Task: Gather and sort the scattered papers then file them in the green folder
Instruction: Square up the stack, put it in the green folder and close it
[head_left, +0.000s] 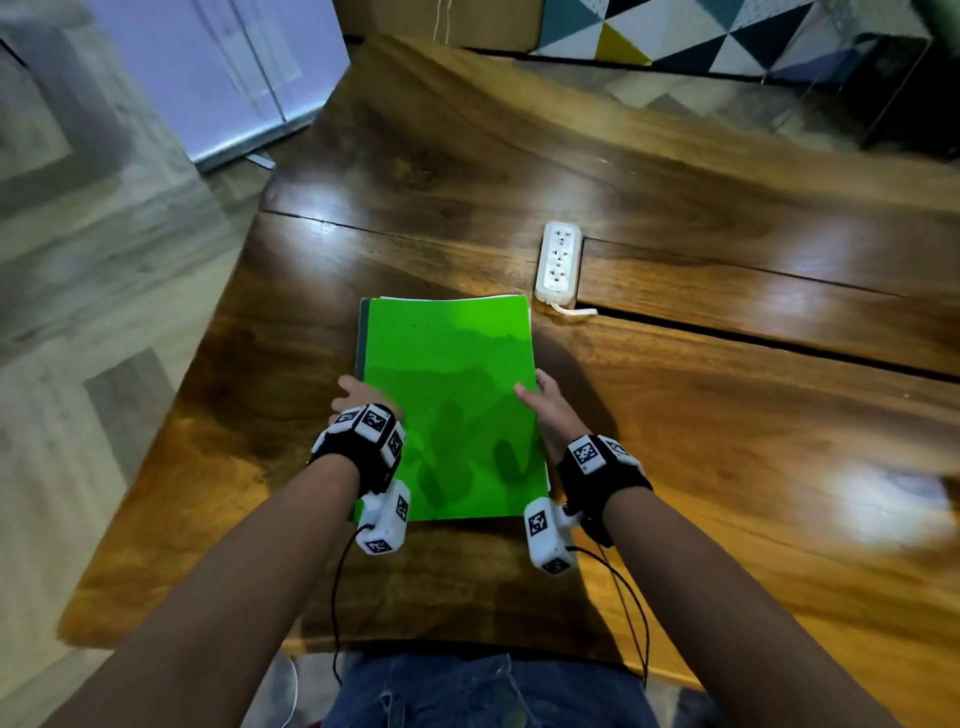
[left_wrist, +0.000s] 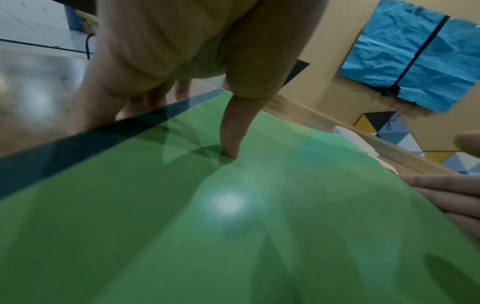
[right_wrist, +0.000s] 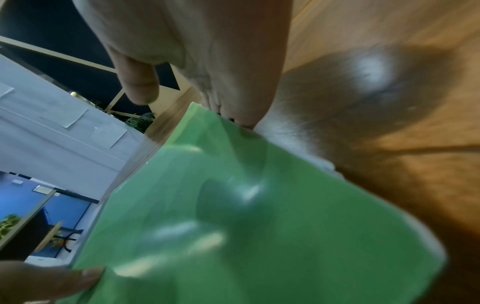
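My left grip (head_left: 356, 399) pinches the green folder (head_left: 452, 364) by its left edge.
My right grip (head_left: 549, 410), fingers (left_wrist: 446, 186) straight, touches its right edge.

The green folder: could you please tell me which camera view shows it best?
The head view: it shows nearly the whole green folder, closed, on the table. The left wrist view shows only its cover and dark spine edge up close. The right wrist view shows only a blurred stretch of its right side.
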